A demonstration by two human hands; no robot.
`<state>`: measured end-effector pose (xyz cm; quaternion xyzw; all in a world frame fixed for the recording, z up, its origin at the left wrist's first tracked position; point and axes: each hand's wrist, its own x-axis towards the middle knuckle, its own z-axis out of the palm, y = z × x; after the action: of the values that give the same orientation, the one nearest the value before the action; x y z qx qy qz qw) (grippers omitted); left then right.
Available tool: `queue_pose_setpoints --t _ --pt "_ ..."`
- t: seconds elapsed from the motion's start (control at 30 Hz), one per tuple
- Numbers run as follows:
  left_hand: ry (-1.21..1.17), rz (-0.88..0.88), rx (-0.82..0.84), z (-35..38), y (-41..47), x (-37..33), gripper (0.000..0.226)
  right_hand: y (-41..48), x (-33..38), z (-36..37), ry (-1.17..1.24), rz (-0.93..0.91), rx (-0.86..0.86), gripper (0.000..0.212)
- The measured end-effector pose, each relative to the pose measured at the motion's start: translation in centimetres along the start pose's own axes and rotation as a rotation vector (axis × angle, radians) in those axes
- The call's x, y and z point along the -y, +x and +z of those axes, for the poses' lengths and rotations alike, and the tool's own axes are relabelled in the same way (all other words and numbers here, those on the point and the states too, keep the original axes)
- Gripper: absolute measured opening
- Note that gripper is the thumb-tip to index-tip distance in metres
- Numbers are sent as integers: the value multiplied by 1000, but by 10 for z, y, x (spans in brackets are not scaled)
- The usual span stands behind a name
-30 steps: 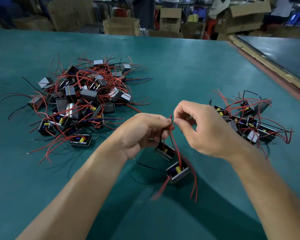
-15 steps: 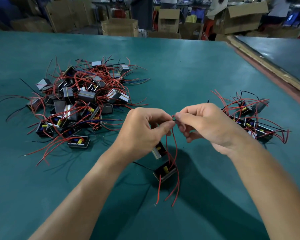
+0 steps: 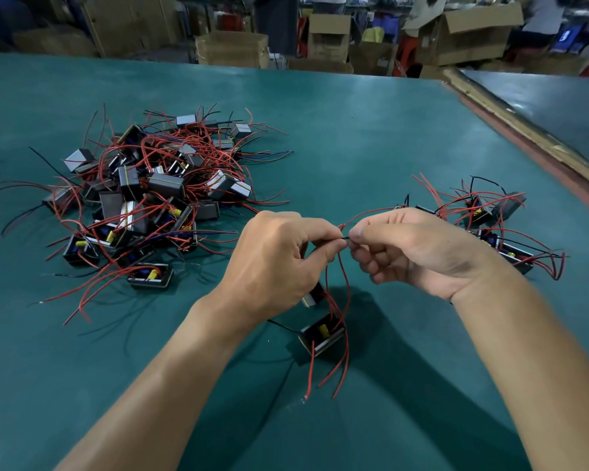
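1. Wire ends (image 3: pixel 344 236), red and black, head view: held at centre, above the green table (image 3: pixel 354 130), pinched between both hands.
2. Left hand (image 3: pixel 276 263): thumb and forefinger clamped on the wire ends from the left; other fingers curled under.
3. Right hand (image 3: pixel 419 253): thumb and forefinger tips clamped on the same wire ends from the right, meeting the left fingertips; other fingers curled.
4. Lower coil unit (image 3: pixel 322 334): black frame, yellow part inside, tilted below the hands; red leads run up to the pinch. Whether it rests on the table cannot be told.
5. Upper coil unit (image 3: pixel 312 297): partly hidden under the left hand.
6. Large pile (image 3: pixel 150 195): like units, tangled red leads, left, well apart.
7. Small group (image 3: pixel 490 226): like units, right, just behind the right hand.
8. Cardboard boxes (image 3: pixel 232 49): beyond the far edge.
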<state>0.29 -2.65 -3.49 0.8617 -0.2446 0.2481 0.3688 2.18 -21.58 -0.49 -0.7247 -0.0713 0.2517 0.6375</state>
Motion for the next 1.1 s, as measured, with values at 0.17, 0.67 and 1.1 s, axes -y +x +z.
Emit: queue_pose_setpoints --t 0.17,0.67,1.1 --pt "-40 6 22 0 1 -2 12 2 -3 -1 -14 -61 -63 21" --pt "-726 -587 234 -2 8 -5 24 5 -9 10 -541 -633 -237 15" --pt "-631 -432 143 -1 7 0 16 12 -14 8 -272 -494 -258 17"
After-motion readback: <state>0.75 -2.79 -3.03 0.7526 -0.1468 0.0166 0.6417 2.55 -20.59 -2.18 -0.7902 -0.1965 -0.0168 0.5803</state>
